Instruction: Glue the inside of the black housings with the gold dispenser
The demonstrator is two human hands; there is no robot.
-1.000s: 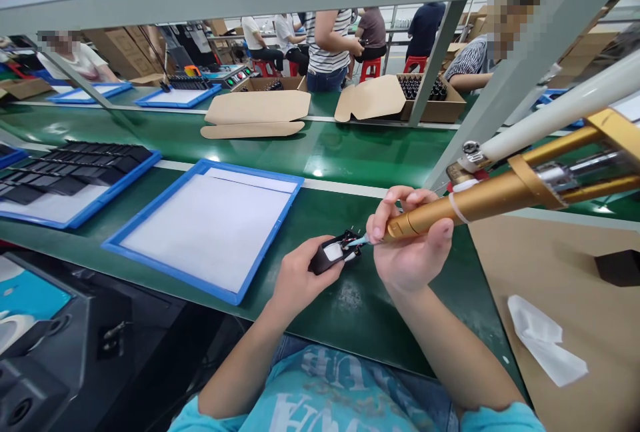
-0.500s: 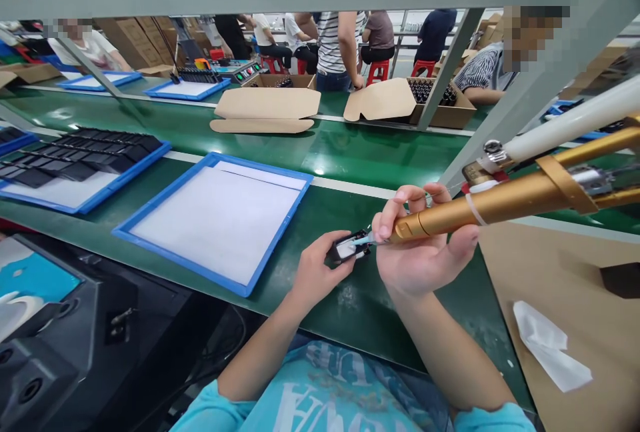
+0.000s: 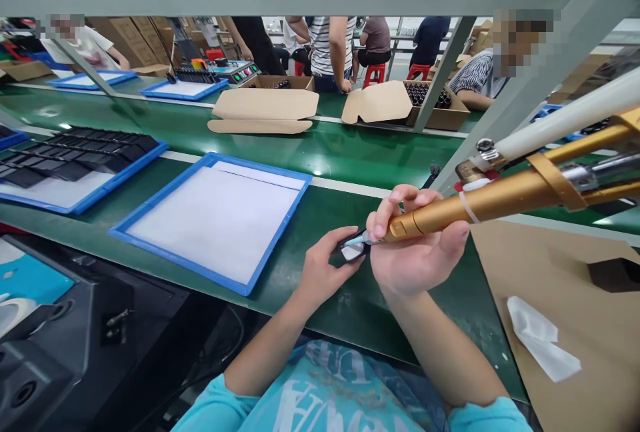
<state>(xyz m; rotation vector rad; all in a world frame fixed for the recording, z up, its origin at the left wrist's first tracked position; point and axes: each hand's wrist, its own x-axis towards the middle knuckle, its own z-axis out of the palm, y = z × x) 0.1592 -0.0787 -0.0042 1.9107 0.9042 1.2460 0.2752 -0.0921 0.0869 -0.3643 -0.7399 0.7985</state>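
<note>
Head view: above green bench point(image 3: 350, 315), near blue-framed tray point(image 3: 177, 262)
Left hand point(image 3: 327, 263): pinching black casing point(image 3: 353, 251)
Right hand point(image 3: 413, 252): curled around gold tool point(image 3: 493, 197), pale nozzle point(image 3: 356, 240) over casing

I can't get one whole word or number off my feed. The nearest to it is the print on the turquoise shirt point(image 3: 333, 389), which lies below and to the left of the gold-coloured tool point(image 3: 500, 193) in my view: pale block letters in two rows, the upper one faint and creased, the lower one larger and cut off by the picture's bottom edge. I see strokes that might belong to an A or a W, but I can't settle the spelling. Far beyond the tool, up to its left, any markings on the control box point(image 3: 239, 73) with lit switches are too small for me to read
</note>
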